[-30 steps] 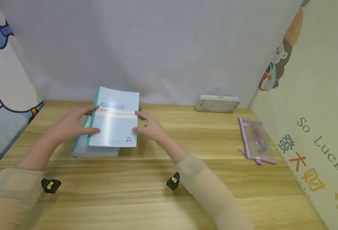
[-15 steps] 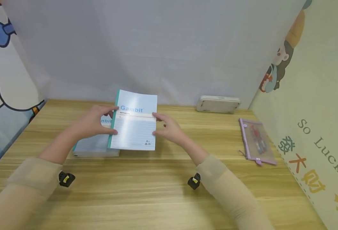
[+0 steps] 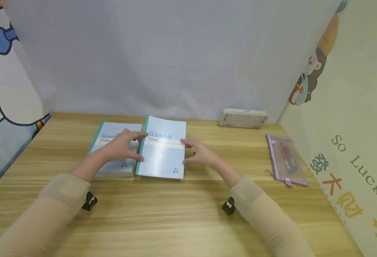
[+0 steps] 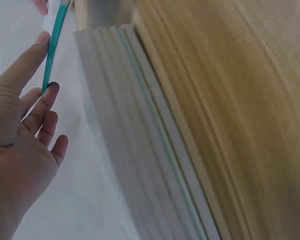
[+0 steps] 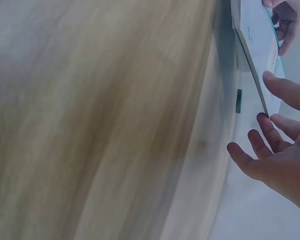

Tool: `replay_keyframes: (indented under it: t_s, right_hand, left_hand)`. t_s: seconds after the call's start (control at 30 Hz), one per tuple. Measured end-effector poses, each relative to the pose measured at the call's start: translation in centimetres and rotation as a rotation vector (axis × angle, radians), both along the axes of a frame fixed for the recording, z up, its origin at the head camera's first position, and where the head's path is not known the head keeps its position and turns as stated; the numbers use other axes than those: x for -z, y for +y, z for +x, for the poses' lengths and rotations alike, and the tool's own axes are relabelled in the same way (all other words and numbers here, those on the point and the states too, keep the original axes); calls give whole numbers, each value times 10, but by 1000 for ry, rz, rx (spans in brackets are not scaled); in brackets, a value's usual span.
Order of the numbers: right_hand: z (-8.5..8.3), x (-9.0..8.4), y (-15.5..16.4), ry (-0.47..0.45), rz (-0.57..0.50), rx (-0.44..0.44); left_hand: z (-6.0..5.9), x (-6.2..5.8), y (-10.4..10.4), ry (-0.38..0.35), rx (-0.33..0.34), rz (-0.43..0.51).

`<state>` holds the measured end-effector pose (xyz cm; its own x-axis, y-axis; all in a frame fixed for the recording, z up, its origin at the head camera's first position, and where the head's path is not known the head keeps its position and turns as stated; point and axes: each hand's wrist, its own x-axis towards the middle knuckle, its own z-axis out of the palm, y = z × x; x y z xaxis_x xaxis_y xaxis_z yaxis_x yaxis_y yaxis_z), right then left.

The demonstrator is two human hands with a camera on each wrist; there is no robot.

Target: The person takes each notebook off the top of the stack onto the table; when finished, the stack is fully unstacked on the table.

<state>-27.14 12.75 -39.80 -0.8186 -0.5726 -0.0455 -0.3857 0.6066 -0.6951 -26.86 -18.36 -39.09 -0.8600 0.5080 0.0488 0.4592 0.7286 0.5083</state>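
Observation:
A light blue Gambit notebook point(image 3: 162, 155) with a teal spine is held between both hands, tilted, low over the table just right of a notebook stack point(image 3: 119, 167). My left hand point(image 3: 121, 144) pinches its spine edge; in the left wrist view the thumb and index finger meet the teal spine point(image 4: 54, 50), the other fingers loosely bent. My right hand point(image 3: 202, 153) holds the opposite edge, thumb on the cover and fingers at the edge and beneath. The left hand and forearm cover part of the stack, whose layered page edges point(image 4: 135, 125) show in the left wrist view.
A white case point(image 3: 243, 118) stands by the back wall. At right lies a purple-edged mesh zip pouch point(image 3: 288, 159) with red and blue items inside. In the right wrist view a small dark green object point(image 5: 238, 101) sits beyond the notebook's edge.
Both hands have carried the notebook rightward off the stack and then lowered it toward the table beside it. The stack, case and pouch stayed in place.

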Motion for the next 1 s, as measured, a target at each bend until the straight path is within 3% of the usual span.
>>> replay_keyframes:
  t_s: [0.47,0.7,1.0]
  right_hand:
    - [-14,17,5,38,159,-68]
    - [-19,17,5,63,246,-103]
    - [-19,18,3,54,295,-86]
  left_hand:
    - [-7,20,9,-5,-27,-107]
    - [-6,19,15,23,-29,-216]
    - [-4,17,17,71,-1,-317]
